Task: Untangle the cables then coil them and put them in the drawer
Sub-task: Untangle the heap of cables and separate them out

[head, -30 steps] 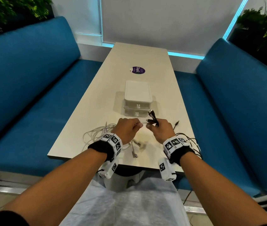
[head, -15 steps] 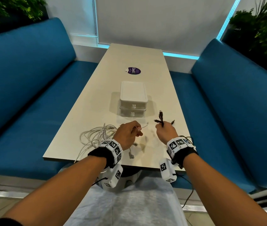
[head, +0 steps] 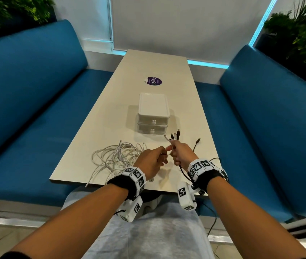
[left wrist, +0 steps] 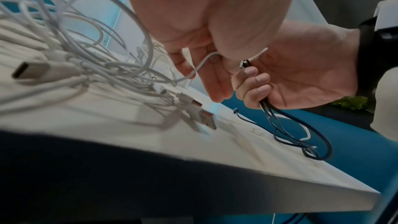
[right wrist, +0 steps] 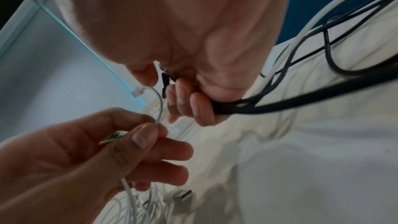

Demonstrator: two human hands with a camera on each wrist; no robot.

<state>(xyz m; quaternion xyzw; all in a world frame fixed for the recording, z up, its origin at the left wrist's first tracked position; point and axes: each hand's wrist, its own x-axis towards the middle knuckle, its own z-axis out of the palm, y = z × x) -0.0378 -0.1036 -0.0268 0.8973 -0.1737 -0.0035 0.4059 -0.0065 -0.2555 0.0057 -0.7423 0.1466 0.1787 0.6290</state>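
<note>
- White cables (head: 117,156): loose tangle on the tabletop (head: 159,68), left of both hands.
- Left hand (head: 151,161): grip pinches one white cable between thumb and forefinger.
- Right hand (head: 183,153): grip clenched around black cables (left wrist: 301,135), plugs protruding above the fist.
- Drawer box (head: 153,113): beyond the hands, both drawers closed.
</note>
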